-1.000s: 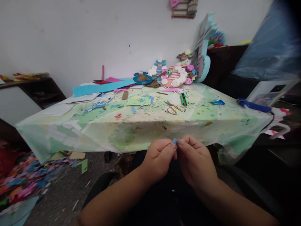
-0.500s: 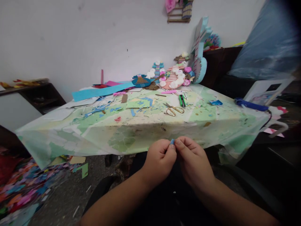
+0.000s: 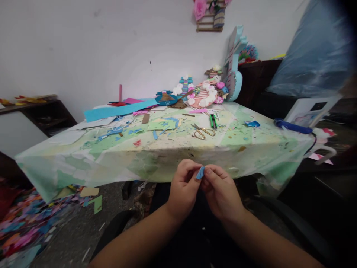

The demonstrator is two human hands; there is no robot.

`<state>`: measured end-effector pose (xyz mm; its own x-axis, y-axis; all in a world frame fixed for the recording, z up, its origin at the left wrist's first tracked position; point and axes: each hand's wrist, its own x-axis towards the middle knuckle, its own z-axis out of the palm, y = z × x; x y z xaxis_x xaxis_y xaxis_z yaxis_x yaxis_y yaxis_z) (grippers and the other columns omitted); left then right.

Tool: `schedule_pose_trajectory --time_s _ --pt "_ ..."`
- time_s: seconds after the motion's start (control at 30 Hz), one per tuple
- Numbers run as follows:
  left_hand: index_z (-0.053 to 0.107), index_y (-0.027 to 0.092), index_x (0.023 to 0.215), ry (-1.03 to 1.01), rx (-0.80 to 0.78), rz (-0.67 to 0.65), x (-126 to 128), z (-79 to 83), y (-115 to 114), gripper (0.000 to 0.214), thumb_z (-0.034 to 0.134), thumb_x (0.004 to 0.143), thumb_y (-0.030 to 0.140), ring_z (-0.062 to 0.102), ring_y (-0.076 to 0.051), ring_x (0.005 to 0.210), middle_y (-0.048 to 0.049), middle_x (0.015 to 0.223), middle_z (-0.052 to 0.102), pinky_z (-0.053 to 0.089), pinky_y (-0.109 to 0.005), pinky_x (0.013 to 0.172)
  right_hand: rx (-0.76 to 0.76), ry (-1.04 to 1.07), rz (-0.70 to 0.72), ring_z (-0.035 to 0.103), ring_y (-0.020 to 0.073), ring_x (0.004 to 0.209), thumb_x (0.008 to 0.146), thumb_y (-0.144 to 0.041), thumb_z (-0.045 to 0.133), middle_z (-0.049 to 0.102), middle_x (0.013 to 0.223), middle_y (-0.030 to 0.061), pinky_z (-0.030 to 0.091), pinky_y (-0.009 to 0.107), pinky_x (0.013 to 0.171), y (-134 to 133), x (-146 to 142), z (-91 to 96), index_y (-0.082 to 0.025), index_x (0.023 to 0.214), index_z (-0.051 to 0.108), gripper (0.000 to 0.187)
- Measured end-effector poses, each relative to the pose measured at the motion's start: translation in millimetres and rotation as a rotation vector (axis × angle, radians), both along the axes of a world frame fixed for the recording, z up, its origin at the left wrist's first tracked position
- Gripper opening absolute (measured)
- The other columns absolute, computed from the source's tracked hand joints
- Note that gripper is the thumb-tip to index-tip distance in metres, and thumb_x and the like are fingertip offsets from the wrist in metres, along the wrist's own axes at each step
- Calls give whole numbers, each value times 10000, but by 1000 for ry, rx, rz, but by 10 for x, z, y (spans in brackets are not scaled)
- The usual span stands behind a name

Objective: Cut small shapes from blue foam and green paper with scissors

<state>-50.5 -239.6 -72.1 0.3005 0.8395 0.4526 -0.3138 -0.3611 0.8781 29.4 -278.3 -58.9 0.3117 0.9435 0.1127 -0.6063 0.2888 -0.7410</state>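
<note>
Between my two hands is a small piece of blue paper [image 3: 200,172], creased and held above my lap just short of the table's front edge. My left hand [image 3: 184,188] pinches its left side between thumb and fingers. On the other side, the thumb and fingertips of my right hand [image 3: 221,190] are closed on the paper's right edge. Beyond the hands, gold-handled scissors [image 3: 203,132] lie with blades parted on the table. A green and black utility knife [image 3: 213,121] lies just behind them.
A patterned cloth covers the table [image 3: 167,152]. Paper scraps [image 3: 164,124] and a long blue strip [image 3: 119,109] lie at the left. Paper crafts [image 3: 202,96] stand against the wall. A blue glue gun [image 3: 292,126] is at the right edge. Colourful scraps [image 3: 30,227] cover the floor at lower left.
More of the blue paper now shows between my fingers, and it tilts down to the left. My hands have shifted slightly left in view. The objects on the table stay in place.
</note>
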Motion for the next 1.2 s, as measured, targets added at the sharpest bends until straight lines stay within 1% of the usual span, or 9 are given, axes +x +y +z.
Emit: schedule_pose_trajectory --time_s 0.17,0.4,0.53,0.63,0.67,0.73,0.83,0.93,1.2 --pt "580 222 892 21 47 -26 39 -84 22 191 497 720 206 451 -126 831 -29 877 450 377 -241 741 -17 80 -25 434 67 512 616 -240 639 528 547 -33 352 192 504 72 36 -75 -181 618 583 81" --pt "580 158 673 -53 -156 61 99 -74 93 105 512 701 233 461 -87 727 -2 786 475 377 -199 688 -44 -314 -127 349 61 485 664 -292 588 428 495 -52 285 194 470 132 20 -264 -163 576 550 160" --pt "559 133 675 -103 -359 43 90 -32 214 87 542 659 217 499 -88 647 8 637 533 396 -212 648 -63 -820 -113 409 97 517 719 -332 504 479 530 -16 318 225 501 186 140 -223 -166 589 557 218" --pt "521 126 639 -186 -455 103 39 39 342 123 554 638 245 528 -96 613 5 579 548 415 -230 631 -53 -1461 -377 484 145 658 790 -347 381 561 666 38 351 256 624 422 395 -9 -170 660 584 299" --pt "507 129 635 -204 -480 115 16 65 382 145 559 633 264 531 -96 590 6 564 551 419 -230 609 -144 -1696 -439 497 155 733 807 -351 338 579 744 46 349 258 681 554 503 75 -181 752 589 308" --pt "487 134 638 -216 -509 126 -31 112 450 190 571 622 304 530 -91 539 9 546 557 419 -224 558 -284 -1826 -469 482 189 882 798 -325 352 577 895 92 321 275 772 874 724 222 -156 929 561 299" --pt "500 133 661 -198 -510 132 -88 157 519 236 601 596 336 519 -81 489 14 529 557 413 -211 514 -512 -1956 -383 479 252 924 732 -388 446 547 972 193 338 307 759 1359 992 346 -59 966 549 417" --pt "546 119 707 -168 -478 131 -125 187 561 262 623 581 336 523 -79 501 8 536 561 416 -206 522 -646 -2046 -222 511 262 876 670 -391 518 567 936 202 368 300 698 1677 1121 383 -48 902 589 420" --pt "581 149 784 -140 -414 131 -164 229 570 261 611 602 334 520 -91 612 -4 670 572 408 -205 529 -785 -2151 28 535 262 820 623 -257 546 580 900 213 383 291 612 1865 1141 460 -12 890 605 367"
